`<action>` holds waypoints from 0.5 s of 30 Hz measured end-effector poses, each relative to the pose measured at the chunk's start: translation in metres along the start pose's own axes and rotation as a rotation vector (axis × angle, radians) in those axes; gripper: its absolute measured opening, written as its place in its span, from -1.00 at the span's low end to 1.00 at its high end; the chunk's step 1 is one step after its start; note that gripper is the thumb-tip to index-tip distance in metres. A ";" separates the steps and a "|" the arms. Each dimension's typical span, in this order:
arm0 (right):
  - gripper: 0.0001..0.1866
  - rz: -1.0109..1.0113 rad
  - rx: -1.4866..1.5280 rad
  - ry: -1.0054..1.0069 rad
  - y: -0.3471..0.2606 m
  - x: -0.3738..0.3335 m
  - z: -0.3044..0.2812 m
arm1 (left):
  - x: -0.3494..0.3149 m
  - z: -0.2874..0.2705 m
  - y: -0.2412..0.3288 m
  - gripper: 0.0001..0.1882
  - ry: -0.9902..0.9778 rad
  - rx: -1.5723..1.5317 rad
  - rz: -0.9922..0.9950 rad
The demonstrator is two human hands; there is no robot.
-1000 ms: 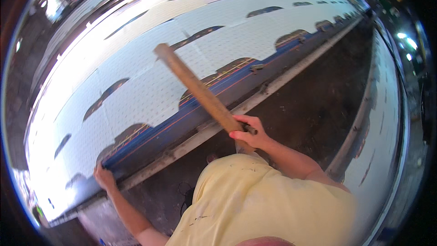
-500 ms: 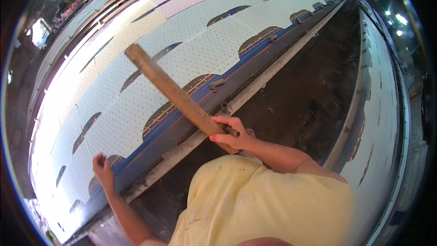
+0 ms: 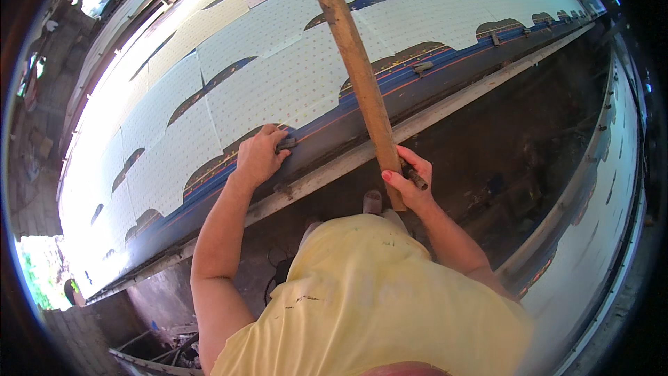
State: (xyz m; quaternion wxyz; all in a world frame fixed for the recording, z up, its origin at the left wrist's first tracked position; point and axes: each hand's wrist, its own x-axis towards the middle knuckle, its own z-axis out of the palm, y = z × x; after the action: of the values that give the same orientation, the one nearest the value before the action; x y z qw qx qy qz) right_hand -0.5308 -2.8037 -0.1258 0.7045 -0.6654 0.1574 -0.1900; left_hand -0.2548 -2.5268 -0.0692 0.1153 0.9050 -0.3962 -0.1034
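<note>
My right hand (image 3: 415,179) is wrapped round the lower end of a long flat wooden bar (image 3: 358,76), which tilts up and away over the table. A short dark metal rod (image 3: 415,177) sticks out between the same fingers. At the table's near edge, my left hand (image 3: 260,155) is closed round a small grey block-like clip (image 3: 286,144), partly hidden by the fingers. Under that hand runs a long table covered with white dotted sheets (image 3: 278,83), with blue and dark striped fabric showing along the edge and through the scalloped gaps.
Another small grey clip (image 3: 422,67) sits farther along the edge. A pale metal rail (image 3: 480,82) runs along the table's near side. Beyond a dark aisle floor (image 3: 480,139), a second long white-covered table (image 3: 598,230) stands at the right.
My left hand has moved right along the edge and closed on a grey clip. My right hand has shifted right, and the wooden bar now stands more upright in the view.
</note>
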 end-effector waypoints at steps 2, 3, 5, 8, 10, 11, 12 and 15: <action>-0.39 0.019 0.017 0.038 0.003 0.005 -0.014 | 0.010 0.004 0.005 -0.59 -0.067 0.074 -0.028; -0.39 0.013 0.017 0.060 0.005 0.007 -0.021 | 0.013 0.004 0.004 -0.60 -0.099 0.090 -0.041; -0.38 0.026 0.020 0.098 0.010 0.010 -0.031 | 0.018 0.004 0.002 -0.61 -0.127 0.099 -0.045; -0.37 0.080 0.045 0.136 0.012 0.012 -0.036 | 0.027 0.001 -0.001 -0.66 -0.139 -0.035 -0.033; -0.37 0.091 0.058 0.172 0.010 0.013 -0.039 | 0.038 0.002 0.002 -0.67 -0.110 -0.133 0.013; -0.37 0.084 0.023 0.175 0.007 0.014 -0.042 | 0.047 0.002 0.005 -0.67 -0.094 -0.176 0.028; -0.37 0.091 -0.017 0.181 0.003 0.015 -0.045 | 0.057 0.002 0.008 -0.67 -0.069 -0.216 0.062; -0.37 0.084 -0.096 0.171 -0.004 0.025 -0.056 | 0.085 0.010 0.025 -0.68 -0.010 -0.285 0.127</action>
State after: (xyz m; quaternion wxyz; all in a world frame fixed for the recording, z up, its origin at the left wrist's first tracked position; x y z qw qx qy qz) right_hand -0.5356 -2.8645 -0.1242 0.6631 -0.6726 0.2538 -0.2086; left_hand -0.2186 -2.6074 -0.0795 0.2471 0.8520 -0.4346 -0.1556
